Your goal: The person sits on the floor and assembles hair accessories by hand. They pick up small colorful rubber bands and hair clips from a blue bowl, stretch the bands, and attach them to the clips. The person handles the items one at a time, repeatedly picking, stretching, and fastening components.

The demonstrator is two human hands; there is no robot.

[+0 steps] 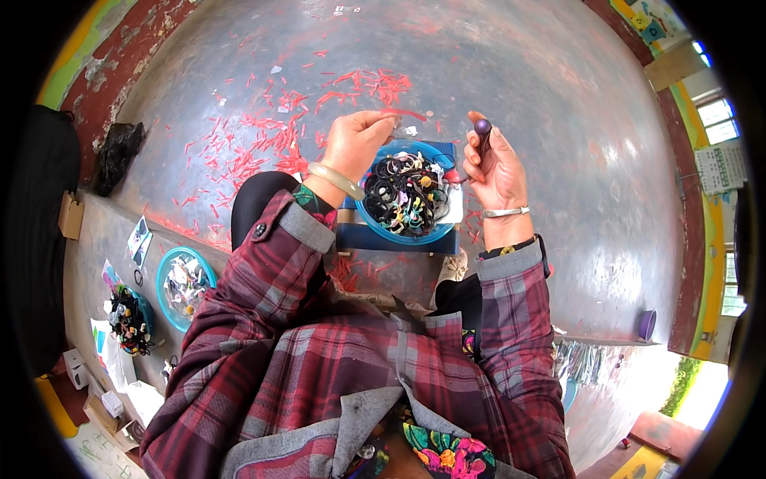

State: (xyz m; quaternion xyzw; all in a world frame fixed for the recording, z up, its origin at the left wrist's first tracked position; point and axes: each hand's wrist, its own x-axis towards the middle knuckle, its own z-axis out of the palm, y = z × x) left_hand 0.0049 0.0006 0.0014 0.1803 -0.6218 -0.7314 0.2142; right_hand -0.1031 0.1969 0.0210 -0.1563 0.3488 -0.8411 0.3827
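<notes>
Seen from the head camera, a person in a red-and-gray plaid jacket (275, 391) sits over a blue basin (407, 239) heaped with hair ties (407, 195), most of them black, with some yellow, pink, teal and white among them. The basin stands upright on a low blue table (351, 238).

Just beyond the basin's far left rim, the left hand (357, 146) pinches one end of a thin red strip (409, 114) between thumb and fingers, the free end pointing right, above the floor. A pale bangle (338, 181) circles the wrist.

Right of the basin and apart from it, the right hand (499, 172), a silver bracelet (506, 211) at its wrist, has its fingers curled around a dark, round-knobbed handle (483, 128); its lower part is hidden by the fingers.

Red scraps (271, 144) lie scattered across the gray floor (582, 96) beyond the basin and to its left. Well to the basin's left are a second blue tub (163, 297) of mixed pieces, a container piled with black bands (128, 319) and, farther off, a black plastic bag (120, 156). A purple container (647, 324) is well to the basin's right.
</notes>
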